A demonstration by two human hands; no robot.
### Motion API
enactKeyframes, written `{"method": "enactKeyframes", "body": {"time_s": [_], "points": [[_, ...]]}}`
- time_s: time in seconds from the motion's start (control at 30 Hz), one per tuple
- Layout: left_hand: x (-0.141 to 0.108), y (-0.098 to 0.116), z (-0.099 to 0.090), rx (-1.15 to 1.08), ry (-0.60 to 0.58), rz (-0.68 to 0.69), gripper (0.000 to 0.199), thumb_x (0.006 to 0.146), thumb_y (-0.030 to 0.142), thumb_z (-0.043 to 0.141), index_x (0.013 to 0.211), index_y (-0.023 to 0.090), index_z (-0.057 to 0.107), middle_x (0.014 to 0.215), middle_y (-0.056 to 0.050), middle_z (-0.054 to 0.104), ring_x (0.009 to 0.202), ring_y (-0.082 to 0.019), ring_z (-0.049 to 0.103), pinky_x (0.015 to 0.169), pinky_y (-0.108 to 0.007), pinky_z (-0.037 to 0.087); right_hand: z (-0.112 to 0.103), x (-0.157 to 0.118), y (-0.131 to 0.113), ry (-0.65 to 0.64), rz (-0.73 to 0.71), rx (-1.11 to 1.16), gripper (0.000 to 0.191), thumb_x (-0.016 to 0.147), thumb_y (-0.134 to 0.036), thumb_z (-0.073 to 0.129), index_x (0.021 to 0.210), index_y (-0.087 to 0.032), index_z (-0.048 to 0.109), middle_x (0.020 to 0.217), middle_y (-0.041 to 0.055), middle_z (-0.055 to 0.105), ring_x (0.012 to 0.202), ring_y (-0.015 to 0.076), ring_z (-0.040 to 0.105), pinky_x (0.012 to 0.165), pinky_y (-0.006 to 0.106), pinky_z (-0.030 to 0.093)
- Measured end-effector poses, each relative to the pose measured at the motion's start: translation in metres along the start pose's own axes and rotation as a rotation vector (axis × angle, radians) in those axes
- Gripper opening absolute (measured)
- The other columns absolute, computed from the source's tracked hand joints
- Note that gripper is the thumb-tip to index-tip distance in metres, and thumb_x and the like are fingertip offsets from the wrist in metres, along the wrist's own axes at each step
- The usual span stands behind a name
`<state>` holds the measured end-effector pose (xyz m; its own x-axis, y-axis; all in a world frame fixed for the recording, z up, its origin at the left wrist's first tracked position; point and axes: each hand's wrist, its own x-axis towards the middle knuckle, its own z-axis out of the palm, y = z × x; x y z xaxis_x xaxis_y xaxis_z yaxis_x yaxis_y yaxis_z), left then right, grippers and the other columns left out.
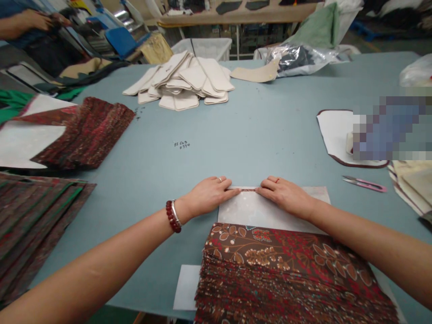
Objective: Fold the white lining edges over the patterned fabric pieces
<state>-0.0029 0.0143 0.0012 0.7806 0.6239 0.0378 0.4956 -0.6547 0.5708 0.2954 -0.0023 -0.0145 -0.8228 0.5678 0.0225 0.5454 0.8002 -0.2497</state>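
Note:
My left hand (211, 194) and my right hand (284, 196) lie close together at the far edge of a white sheet (266, 209), thumbs and fingers closed on that edge. Between my fingertips shows a narrow strip of brown patterned fabric (248, 190) along the edge. A thick stack of brown and red floral fabric pieces (286, 274) lies nearer to me and overlaps the sheet. Whether the sheet is paper or the fabric's pale underside, I cannot tell. Part of it is hidden under my right forearm.
Thread snips (366, 183) with pink handles lie at right, near a white panel with dark edging (337, 135). Cream padded pieces (189, 81) are heaped at the back. More patterned fabric stacks (91, 132) sit at left. A person's hands (37, 20) show at top left.

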Motion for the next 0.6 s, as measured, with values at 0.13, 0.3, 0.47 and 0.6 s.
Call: {"method": "enactKeyframes", "body": {"time_s": [0.13,0.3,0.47,0.6], "points": [[-0.012,-0.004,-0.002,0.093,-0.013,-0.017,0.026,0.097,0.021,0.049,0.114,0.025,0.069,0.094,-0.009,0.061,0.084,-0.022,0.052,0.086,-0.035,0.044,0.0,-0.024,0.014,0.035,-0.008,0.029,0.027,0.102,-0.015,0.041,0.116,-0.017,0.064,0.103,0.0114,0.061,0.097,0.0257,0.051,0.087,0.04,0.044],[-0.027,-0.01,-0.003,0.379,-0.055,0.043,0.033,0.097,0.015,0.047,0.125,0.022,0.064,0.105,-0.011,0.062,0.093,-0.024,0.055,0.086,-0.037,0.047,-0.006,-0.06,0.026,0.042,0.038,0.017,0.029,0.103,-0.014,0.038,0.116,-0.017,0.063,0.104,0.0104,0.061,0.098,0.024,0.051,0.088,0.04,0.045],[-0.037,-0.013,0.0,0.531,-0.04,0.043,0.044,0.095,0.007,0.042,0.133,0.021,0.06,0.115,-0.013,0.062,0.102,-0.026,0.057,0.086,-0.04,0.051,-0.011,-0.102,0.043,0.053,0.073,0.005,0.034,0.102,-0.012,0.033,0.119,-0.016,0.062,0.109,0.0126,0.062,0.101,0.0244,0.053,0.089,0.042,0.046],[-0.045,-0.015,0.007,0.509,0.029,-0.004,0.053,0.092,0.003,0.041,0.137,0.025,0.057,0.121,-0.013,0.06,0.108,-0.028,0.057,0.089,-0.043,0.053,-0.017,-0.142,0.059,0.069,0.108,0.001,0.036,0.101,-0.012,0.034,0.122,-0.018,0.062,0.112,0.0131,0.063,0.102,0.0245,0.055,0.089,0.042,0.048]]}}
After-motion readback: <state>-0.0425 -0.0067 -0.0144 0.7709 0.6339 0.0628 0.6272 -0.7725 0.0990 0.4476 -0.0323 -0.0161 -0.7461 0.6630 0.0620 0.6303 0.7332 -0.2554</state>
